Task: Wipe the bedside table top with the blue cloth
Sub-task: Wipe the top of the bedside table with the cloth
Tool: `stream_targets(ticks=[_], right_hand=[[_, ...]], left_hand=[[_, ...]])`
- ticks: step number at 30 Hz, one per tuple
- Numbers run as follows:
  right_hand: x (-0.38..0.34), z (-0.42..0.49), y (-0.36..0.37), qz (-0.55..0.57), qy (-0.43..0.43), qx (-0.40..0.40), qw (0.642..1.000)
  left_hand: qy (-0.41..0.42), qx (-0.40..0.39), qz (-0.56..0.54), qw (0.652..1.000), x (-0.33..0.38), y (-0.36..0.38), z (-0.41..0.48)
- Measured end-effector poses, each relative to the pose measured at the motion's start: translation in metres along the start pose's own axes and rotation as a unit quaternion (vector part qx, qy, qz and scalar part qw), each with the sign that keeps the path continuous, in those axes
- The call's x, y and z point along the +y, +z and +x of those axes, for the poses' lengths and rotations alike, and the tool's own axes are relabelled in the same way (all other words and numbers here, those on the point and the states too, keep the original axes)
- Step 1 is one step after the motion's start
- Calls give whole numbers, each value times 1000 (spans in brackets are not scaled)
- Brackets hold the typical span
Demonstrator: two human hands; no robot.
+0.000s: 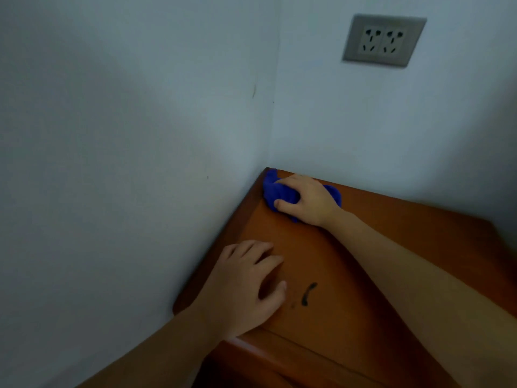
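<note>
The bedside table top (391, 247) is orange-brown wood and fills the lower right, pushed into the corner of two walls. My right hand (307, 200) grips the bunched blue cloth (275, 191) and holds it down on the far left corner of the top, close to both walls. My left hand (246, 284) rests on the near left part of the top with loosely spread fingers and holds nothing. A short dark mark (309, 294) lies on the wood just right of my left hand.
Pale walls meet in a corner right behind the table. A grey double wall socket (383, 40) sits high on the right wall. The table's front edge and a drawer front (279, 359) show at the bottom.
</note>
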State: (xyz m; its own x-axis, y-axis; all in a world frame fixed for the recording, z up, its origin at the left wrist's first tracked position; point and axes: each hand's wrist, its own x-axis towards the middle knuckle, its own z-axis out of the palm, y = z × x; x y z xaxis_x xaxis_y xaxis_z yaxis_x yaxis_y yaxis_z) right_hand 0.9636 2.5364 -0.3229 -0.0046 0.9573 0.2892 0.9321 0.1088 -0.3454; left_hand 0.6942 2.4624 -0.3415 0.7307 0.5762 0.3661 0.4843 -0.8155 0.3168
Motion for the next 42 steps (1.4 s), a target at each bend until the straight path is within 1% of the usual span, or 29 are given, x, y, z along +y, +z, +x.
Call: stream_targets(ticks=[3,5,8,11,14,17,19,21,23,25,26,29,31,33,35,39,40,42], right_hand=[[20,24,-2,-32,91,40,994],[24,39,5,-70,138,63,986],[19,47,15,-96,151,76,981],[15,35,11,-79,118,69,987],[-1,4,5,-45,49,34,997],[-11,-35,0,-25,-23,17,999],[-5,-51,-7,-23,-34,4,999],[10,-54,-17,-35,-4,5,999],[33,-47,-28,-59,66,30,996],[54,-36,-36,-86,149,65,983],[61,-30,-36,-97,177,78,976],[65,-16,-28,-119,204,87,968],[59,-15,-26,-119,199,86,969],[48,-22,-26,-100,172,80,977],[31,-36,-24,-74,122,68,987],[4,-71,-17,-35,-10,22,999],[5,-74,-18,-24,-23,6,999],[13,-71,-24,-13,-16,-11,1000]], left_hand=[[-4,6,-4,1000,-1,2,0],[-2,14,-5,1000,-1,3,1],[-1,10,-4,1000,-1,3,1],[-3,8,-5,1000,0,1,1],[-6,8,-8,1000,1,-1,1],[-9,3,-4,1000,4,-4,1],[-12,3,-5,1000,5,-5,1],[-11,0,-7,1000,5,-5,1],[-8,2,-5,1000,3,-4,1],[-7,5,-6,1000,2,-2,1],[-8,7,-9,1000,1,-1,1],[-8,10,-12,1000,0,1,2],[-7,9,-11,1000,0,0,2],[-8,5,-9,1000,2,-1,1],[-10,-1,-7,1000,2,-2,2],[-13,2,-10,1000,3,-3,2],[-13,3,-11,1000,4,-3,2],[-12,4,-16,1000,5,-4,2]])
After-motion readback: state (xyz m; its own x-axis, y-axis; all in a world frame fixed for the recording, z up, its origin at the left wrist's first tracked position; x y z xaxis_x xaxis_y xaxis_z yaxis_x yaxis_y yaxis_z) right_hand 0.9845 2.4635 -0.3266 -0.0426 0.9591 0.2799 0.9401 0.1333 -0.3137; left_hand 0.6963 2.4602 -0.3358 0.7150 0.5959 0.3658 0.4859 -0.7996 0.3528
